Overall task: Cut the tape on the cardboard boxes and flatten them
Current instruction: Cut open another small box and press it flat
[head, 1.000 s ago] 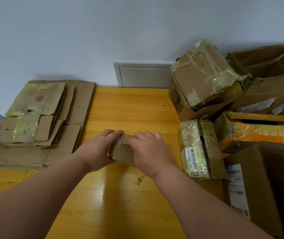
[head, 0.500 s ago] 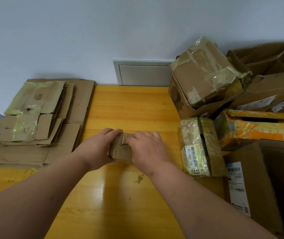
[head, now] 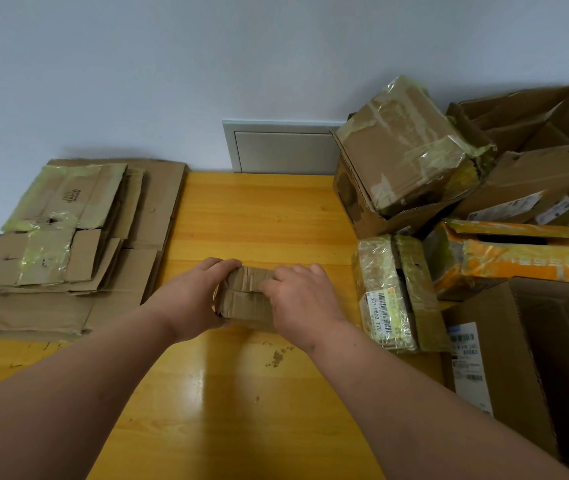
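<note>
Brown, creased cardboard fills the middle of the scene: a small box [head: 245,299] sits on the yellow wooden tabletop [head: 259,216], held between both hands. The left hand [head: 193,299] wraps the box's left end, fingers curled over the top edge and thumb low against the near side. The right hand [head: 302,299] grips the right end, its fingers bent over the top where a flap seam runs across. The box rests on the tabletop rather than being lifted.

To the left lies a stack of flattened cardboard [head: 68,244], several sheets overlapping, with patches of yellowish tape on them. Just right of the right hand a tape-wrapped parcel [head: 394,292] lies on the tabletop, with a barcode label facing up. Behind it, a taped box [head: 411,147] sits tilted inside an open carton [head: 355,202]. Further right are an orange-printed box [head: 518,261] with a torn top, a large open carton [head: 535,161] at the back, and another open carton [head: 511,358] with a white shipping label at the near right edge. Small brown crumbs of cardboard [head: 276,356] dot the tabletop near the right wrist. A grey panel [head: 283,150] is set in the wall behind.
</note>
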`<state>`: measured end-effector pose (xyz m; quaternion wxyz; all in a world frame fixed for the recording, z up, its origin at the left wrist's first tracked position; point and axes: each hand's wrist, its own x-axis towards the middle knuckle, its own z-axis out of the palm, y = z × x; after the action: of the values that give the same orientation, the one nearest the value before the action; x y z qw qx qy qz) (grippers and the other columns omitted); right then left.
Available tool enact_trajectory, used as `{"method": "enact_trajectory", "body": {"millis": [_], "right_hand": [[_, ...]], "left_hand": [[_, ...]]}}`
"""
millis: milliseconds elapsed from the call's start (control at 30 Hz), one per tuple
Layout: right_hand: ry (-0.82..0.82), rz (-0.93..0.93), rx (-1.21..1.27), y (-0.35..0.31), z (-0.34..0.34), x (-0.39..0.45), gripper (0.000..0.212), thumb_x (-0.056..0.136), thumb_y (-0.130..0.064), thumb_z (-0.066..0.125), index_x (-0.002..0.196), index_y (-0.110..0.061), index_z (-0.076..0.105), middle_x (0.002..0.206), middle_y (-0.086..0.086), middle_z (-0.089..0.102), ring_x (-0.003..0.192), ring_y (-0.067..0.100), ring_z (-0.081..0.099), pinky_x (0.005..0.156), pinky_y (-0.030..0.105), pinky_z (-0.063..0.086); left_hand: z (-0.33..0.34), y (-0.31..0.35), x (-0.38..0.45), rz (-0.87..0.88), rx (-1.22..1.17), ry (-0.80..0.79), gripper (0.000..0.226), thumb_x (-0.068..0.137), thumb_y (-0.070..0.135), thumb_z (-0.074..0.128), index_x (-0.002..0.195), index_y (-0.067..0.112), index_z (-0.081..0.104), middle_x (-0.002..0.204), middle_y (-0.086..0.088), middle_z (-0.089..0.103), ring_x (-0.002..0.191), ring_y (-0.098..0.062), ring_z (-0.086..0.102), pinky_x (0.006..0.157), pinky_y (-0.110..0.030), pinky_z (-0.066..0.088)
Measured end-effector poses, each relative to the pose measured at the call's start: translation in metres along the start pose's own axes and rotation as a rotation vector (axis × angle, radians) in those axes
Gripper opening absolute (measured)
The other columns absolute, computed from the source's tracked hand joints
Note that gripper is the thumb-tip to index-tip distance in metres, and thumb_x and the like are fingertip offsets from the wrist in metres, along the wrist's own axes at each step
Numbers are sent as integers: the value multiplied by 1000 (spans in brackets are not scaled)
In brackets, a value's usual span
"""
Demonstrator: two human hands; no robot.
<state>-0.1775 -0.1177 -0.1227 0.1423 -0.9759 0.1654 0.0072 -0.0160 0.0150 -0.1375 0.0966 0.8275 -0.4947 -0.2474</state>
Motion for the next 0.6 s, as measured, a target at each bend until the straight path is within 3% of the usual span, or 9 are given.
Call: {"method": "enact_trajectory", "body": {"millis": [467, 600], "right_hand": [[-9, 41, -62, 17, 2, -7, 28, 89, -11, 51, 108, -24, 66, 96, -3, 55, 97, 22, 50, 76, 35, 15], [-37, 53, -71, 20, 2, -7, 27, 88, -11, 50, 106, -23, 66, 96, -3, 54, 98, 22, 50, 78, 37, 20]], "left_hand": [[-4, -3, 2, -16, 12, -44, 100, 69, 24, 87, 147, 41, 26, 138, 16, 39, 83, -2, 54, 69, -16, 44], [-4, -4, 0, -45, 11, -50, 101, 69, 24, 87, 148, 40, 26, 139, 16, 39, 84, -4, 56, 75, -26, 53]]}}
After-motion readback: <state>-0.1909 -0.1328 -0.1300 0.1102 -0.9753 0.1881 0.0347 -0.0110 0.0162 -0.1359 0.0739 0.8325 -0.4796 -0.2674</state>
